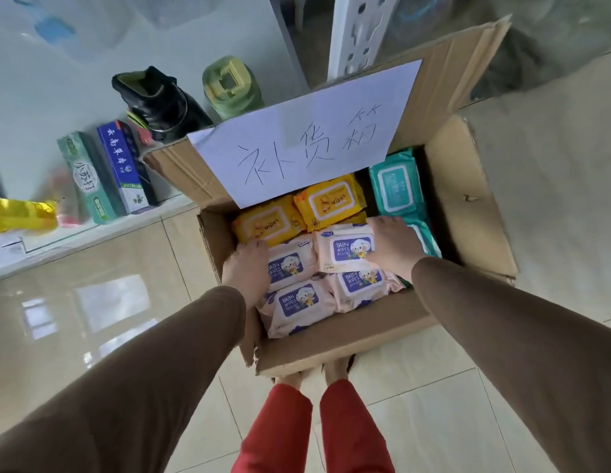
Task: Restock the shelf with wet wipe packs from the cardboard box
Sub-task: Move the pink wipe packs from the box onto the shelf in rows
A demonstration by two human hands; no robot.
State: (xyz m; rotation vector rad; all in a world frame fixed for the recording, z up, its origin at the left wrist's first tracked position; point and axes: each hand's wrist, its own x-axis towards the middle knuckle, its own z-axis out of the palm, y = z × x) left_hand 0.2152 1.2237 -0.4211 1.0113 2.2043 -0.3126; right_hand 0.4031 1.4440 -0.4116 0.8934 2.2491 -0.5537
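An open cardboard box (468,206) stands on the floor in front of my feet. It holds yellow wipes packs (328,199), pink baby wipes packs (297,302) and teal packs (394,189). My right hand (396,244) grips the right end of a pink pack (345,247) that lies on top of the others, thumb on its face. My left hand (246,264) is inside the box by the left wall, over the left end of another pink pack (290,264); its fingers curl down over that pack's far edge. The white shelf (92,230) runs along the left.
A white paper sign (297,131) with handwriting is stuck on the box's far flap. On the shelf stand a green toothpaste box (85,179), a blue one (123,165), a black boot (160,104), a green bottle (229,87) and a yellow packet (21,213). Glossy floor tiles surround the box.
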